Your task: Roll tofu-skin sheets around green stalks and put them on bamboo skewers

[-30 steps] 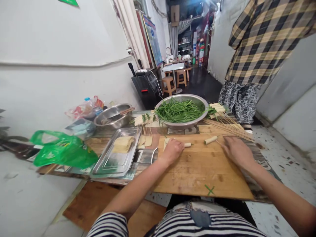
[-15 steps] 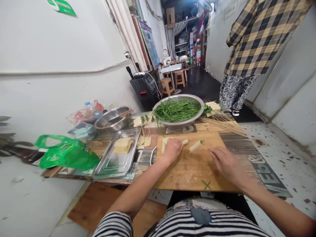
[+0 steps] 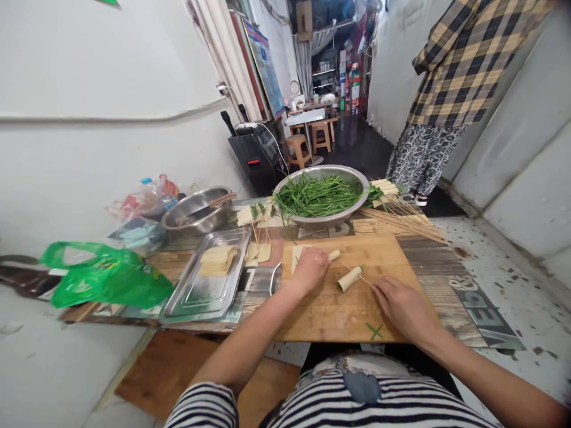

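Observation:
My left hand [image 3: 309, 268] rests curled on the wooden cutting board [image 3: 352, 309], fingers closed over a small pale roll [image 3: 333, 255] that pokes out to the right. My right hand [image 3: 401, 303] pinches a thin bamboo skewer [image 3: 364, 279] run through a second pale tofu-skin roll [image 3: 349, 278] lying near the board's middle. A flat tofu-skin sheet [image 3: 297, 254] lies just left of my left hand.
Behind the board stand a steel bowl of green chives [image 3: 319, 195], loose skewers [image 3: 405, 223] and finished rolls [image 3: 383, 189]. A steel tray with tofu sheets [image 3: 209, 273], a second bowl [image 3: 196, 211] and a green bag [image 3: 102, 279] sit left. A person in a plaid shirt [image 3: 464, 65] stands at right.
My right hand has drawn back from the far right toward me, bringing the skewered roll to the middle of the board. My left hand stayed on its roll. The standing person shifted.

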`<state>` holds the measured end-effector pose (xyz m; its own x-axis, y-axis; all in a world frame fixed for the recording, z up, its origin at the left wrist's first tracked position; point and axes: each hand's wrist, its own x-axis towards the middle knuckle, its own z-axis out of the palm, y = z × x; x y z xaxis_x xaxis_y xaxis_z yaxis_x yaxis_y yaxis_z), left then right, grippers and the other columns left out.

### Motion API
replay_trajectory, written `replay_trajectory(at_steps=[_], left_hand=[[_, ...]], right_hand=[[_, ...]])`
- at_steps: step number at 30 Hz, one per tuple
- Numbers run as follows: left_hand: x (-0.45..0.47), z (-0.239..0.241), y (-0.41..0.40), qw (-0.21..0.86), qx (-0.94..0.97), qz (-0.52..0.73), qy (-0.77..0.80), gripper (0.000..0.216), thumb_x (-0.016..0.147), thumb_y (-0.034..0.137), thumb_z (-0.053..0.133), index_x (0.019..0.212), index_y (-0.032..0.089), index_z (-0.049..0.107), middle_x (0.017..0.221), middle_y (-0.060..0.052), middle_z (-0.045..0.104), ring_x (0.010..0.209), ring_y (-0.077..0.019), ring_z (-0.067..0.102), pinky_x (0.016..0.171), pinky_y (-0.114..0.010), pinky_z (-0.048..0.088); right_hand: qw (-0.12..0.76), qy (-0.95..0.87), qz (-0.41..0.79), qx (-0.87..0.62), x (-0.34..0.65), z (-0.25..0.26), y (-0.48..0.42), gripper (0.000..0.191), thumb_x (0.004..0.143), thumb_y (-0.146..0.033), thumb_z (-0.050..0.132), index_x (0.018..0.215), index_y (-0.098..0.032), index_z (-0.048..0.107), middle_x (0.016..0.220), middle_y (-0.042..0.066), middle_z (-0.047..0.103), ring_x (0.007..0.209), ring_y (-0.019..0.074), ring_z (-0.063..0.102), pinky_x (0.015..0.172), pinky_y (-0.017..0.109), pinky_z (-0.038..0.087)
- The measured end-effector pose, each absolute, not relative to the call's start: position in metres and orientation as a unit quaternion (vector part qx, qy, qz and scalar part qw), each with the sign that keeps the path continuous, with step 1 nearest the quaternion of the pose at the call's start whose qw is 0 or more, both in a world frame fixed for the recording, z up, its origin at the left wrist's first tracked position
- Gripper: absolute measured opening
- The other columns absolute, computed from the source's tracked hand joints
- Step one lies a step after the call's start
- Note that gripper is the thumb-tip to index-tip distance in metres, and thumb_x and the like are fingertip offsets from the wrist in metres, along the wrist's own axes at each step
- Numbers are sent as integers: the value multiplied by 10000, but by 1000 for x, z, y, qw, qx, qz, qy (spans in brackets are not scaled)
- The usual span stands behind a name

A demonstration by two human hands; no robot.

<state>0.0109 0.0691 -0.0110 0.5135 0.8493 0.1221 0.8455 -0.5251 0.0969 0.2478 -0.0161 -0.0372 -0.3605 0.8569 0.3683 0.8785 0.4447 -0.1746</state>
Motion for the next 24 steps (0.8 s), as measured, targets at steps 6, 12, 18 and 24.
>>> replay_trajectory(at_steps=[6,12,18,24], left_hand=[[11,-15,66,7,871,114,478,224,963,200,475,1035,152,682,819,-67,673,800,-195,583,720,-306,369],[14,-13,70,16,875,91,475,261,977,191,423,924,157,677,823,-68,665,790,-197,567,713,-313,338],[16,-7,74,39,877,80,472,259,940,113,423,841,146,660,820,-77,659,823,-201,569,740,-327,334],[16,-9,71,38,876,88,473,268,951,114,403,863,145,654,858,-85,653,880,-210,564,778,-328,339]], right_hand=[[206,-818,-39,-535,246,-44,-12,343,973,-215,370,825,-157,674,796,73,670,737,201,626,689,311,466],[202,-818,-46,-536,246,-41,-13,339,977,-215,374,806,-158,662,783,67,668,724,195,627,682,302,466],[189,-819,-35,-540,244,-41,-14,328,973,-214,382,803,-154,655,773,69,659,712,203,619,669,312,463],[173,-822,-28,-542,242,-34,-14,323,967,-201,395,797,-166,666,771,65,658,715,198,620,661,301,451]])
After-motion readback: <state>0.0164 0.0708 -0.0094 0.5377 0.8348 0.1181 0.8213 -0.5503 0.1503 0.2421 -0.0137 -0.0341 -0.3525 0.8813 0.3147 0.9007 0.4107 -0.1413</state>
